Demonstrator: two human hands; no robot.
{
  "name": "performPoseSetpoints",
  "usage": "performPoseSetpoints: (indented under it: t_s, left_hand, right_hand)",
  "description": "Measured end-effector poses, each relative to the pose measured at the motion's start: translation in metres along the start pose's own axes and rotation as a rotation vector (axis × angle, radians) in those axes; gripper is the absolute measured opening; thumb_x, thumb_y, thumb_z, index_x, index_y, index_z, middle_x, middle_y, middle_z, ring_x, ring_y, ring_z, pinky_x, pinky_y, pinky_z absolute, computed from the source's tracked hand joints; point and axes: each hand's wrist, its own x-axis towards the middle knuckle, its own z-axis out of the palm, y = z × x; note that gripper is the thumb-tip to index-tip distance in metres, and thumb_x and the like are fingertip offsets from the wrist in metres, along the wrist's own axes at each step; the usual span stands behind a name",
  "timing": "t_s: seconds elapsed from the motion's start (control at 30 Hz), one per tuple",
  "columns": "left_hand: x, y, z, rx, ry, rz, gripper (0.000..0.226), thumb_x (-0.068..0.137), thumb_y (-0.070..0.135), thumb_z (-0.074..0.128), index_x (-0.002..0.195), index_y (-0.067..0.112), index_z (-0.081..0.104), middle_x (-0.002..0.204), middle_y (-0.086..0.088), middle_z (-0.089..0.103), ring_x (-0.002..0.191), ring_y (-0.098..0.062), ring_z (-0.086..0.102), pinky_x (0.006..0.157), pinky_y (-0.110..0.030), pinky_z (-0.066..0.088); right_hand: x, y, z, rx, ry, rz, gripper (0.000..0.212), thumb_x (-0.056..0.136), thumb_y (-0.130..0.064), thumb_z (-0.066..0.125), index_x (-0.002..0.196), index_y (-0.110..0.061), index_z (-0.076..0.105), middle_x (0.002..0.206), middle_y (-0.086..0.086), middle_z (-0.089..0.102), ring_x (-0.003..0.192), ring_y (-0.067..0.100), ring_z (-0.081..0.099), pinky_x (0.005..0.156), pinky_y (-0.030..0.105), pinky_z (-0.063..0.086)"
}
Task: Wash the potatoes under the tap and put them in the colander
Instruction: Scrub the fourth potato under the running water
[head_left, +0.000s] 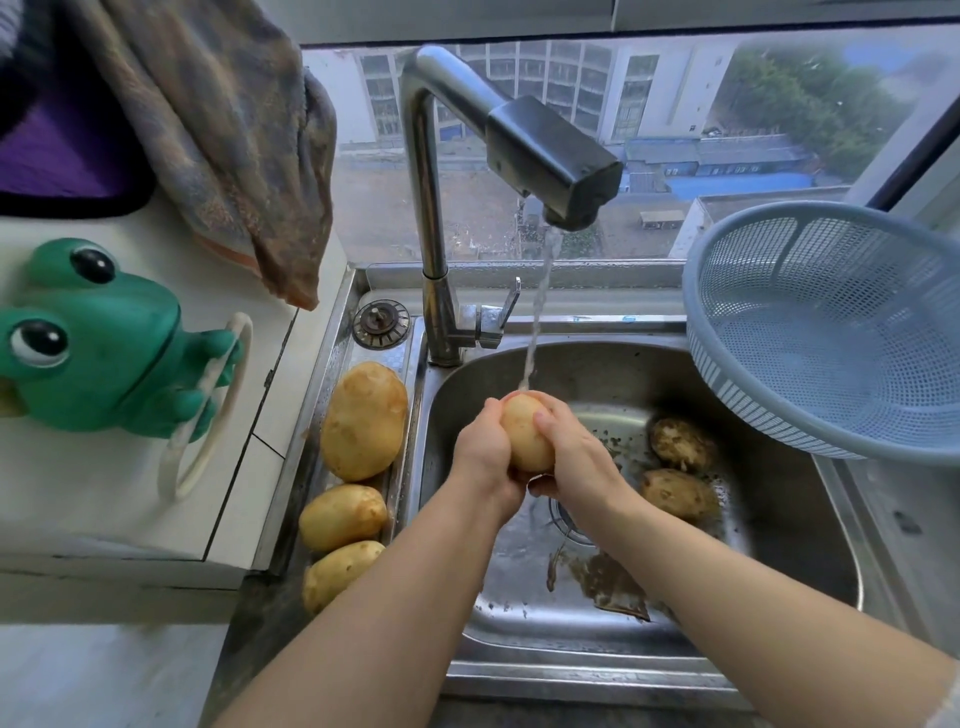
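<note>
Potato (525, 434) held above the sink (779, 545) basin, top end in the stream from the tap (550, 156); left hand (480, 447) and right hand (576, 457) both have fingers (545, 418) wrapped round it from opposite sides. Two muddy potatoes (680, 444) lie on the basin floor to the right; three cleaner potatoes (363, 421) sit on the ledge (340, 358) left of it. Blue colander (831, 332) rests tilted on the sink's right rim.

No legible text, label, brand or number on anything
</note>
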Motion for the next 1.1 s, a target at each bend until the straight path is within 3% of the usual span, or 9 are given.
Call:
performPoseSetpoints:
  t_s: [0.13, 0.23, 0.33, 0.43, 0.5, 0.7, 0.8, 0.9, 1.1]
  left_hand:
    - [-0.002, -0.013, -0.005, 0.386, -0.157, 0.26, 0.043, 0.105, 0.033, 0.033, 0.147, 0.026, 0.032, 0.135, -0.011, 0.047, 0.113, -0.026, 0.053, 0.088, -0.036, 0.049]
    - [0.002, -0.017, -0.009, 0.699, -0.248, 0.406, 0.073, 0.092, 0.044, 0.048, 0.153, 0.029, 0.01, 0.15, -0.009, 0.031, 0.132, -0.024, 0.041, 0.112, -0.042, 0.035]
    - [0.008, -0.006, -0.007, 0.94, -0.256, 0.493, 0.075, 0.089, 0.046, 0.06, 0.15, 0.022, 0.024, 0.147, -0.009, 0.038, 0.13, -0.022, 0.044, 0.111, -0.041, 0.037]
    - [0.011, 0.007, 0.002, 1.153, -0.24, 0.59, 0.061, 0.089, 0.048, 0.061, 0.141, 0.021, 0.042, 0.137, -0.006, 0.049, 0.12, -0.019, 0.05, 0.102, -0.032, 0.043]
    - [0.012, 0.014, 0.008, 1.249, -0.236, 0.605, 0.058, 0.088, 0.055, 0.06, 0.134, 0.021, 0.049, 0.131, -0.003, 0.051, 0.116, -0.017, 0.05, 0.096, -0.028, 0.042]
    - [0.013, 0.023, 0.015, 1.07, -0.192, 0.432, 0.055, 0.093, 0.063, 0.041, 0.122, 0.021, 0.059, 0.119, -0.002, 0.059, 0.104, -0.016, 0.054, 0.077, -0.024, 0.043]
    - [0.01, 0.018, 0.008, 0.782, -0.139, 0.225, 0.048, 0.097, 0.061, 0.032, 0.105, 0.028, 0.065, 0.115, -0.007, 0.06, 0.108, -0.025, 0.057, 0.095, -0.044, 0.05]
    - [0.004, 0.016, -0.002, 0.617, -0.098, 0.135, 0.038, 0.102, 0.048, 0.03, 0.096, 0.031, 0.063, 0.116, -0.011, 0.061, 0.109, -0.029, 0.059, 0.098, -0.046, 0.049]
    - [0.007, 0.007, -0.017, 0.508, -0.073, 0.358, 0.037, 0.101, 0.041, 0.036, 0.13, 0.028, 0.054, 0.128, -0.007, 0.057, 0.117, -0.022, 0.056, 0.105, -0.046, 0.045]
  right_hand:
    - [0.007, 0.002, -0.001, 0.409, 0.15, 0.269, 0.027, 0.102, -0.033, 0.042, 0.101, -0.014, 0.06, 0.098, 0.014, 0.064, 0.086, 0.025, 0.062, 0.075, 0.04, 0.052]
    - [0.017, 0.005, -0.007, 0.578, 0.136, 0.41, 0.042, 0.1, -0.042, 0.043, 0.117, -0.007, 0.058, 0.11, 0.019, 0.067, 0.097, 0.031, 0.066, 0.073, 0.04, 0.056]
    - [0.021, 0.006, -0.014, 0.6, 0.087, 0.454, 0.054, 0.096, -0.054, 0.044, 0.118, -0.008, 0.063, 0.111, 0.013, 0.069, 0.103, 0.027, 0.067, 0.091, 0.04, 0.054]
    - [0.021, 0.002, -0.021, 0.624, 0.048, 0.469, 0.055, 0.095, -0.055, 0.046, 0.114, -0.007, 0.066, 0.096, 0.01, 0.068, 0.084, 0.02, 0.066, 0.067, 0.028, 0.055]
    - [0.02, -0.001, -0.024, 0.675, 0.058, 0.448, 0.046, 0.097, -0.046, 0.048, 0.116, -0.007, 0.063, 0.093, 0.011, 0.065, 0.076, 0.018, 0.062, 0.064, 0.025, 0.052]
    - [0.015, -0.008, -0.02, 0.708, -0.018, 0.423, 0.037, 0.101, -0.033, 0.042, 0.117, -0.005, 0.06, 0.089, 0.016, 0.069, 0.076, 0.021, 0.066, 0.061, 0.027, 0.055]
    - [0.014, -0.006, -0.014, 0.663, -0.019, 0.487, 0.039, 0.102, -0.032, 0.038, 0.121, -0.004, 0.056, 0.097, 0.019, 0.064, 0.081, 0.024, 0.062, 0.059, 0.03, 0.055]
    - [0.013, -0.005, -0.006, 0.611, -0.051, 0.51, 0.04, 0.101, -0.035, 0.04, 0.125, -0.005, 0.055, 0.106, 0.021, 0.063, 0.083, 0.028, 0.062, 0.057, 0.031, 0.056]
    - [0.017, -0.011, 0.015, 0.632, -0.047, 0.488, 0.038, 0.099, -0.033, 0.046, 0.127, -0.008, 0.055, 0.121, 0.021, 0.063, 0.105, 0.033, 0.064, 0.075, 0.042, 0.056]
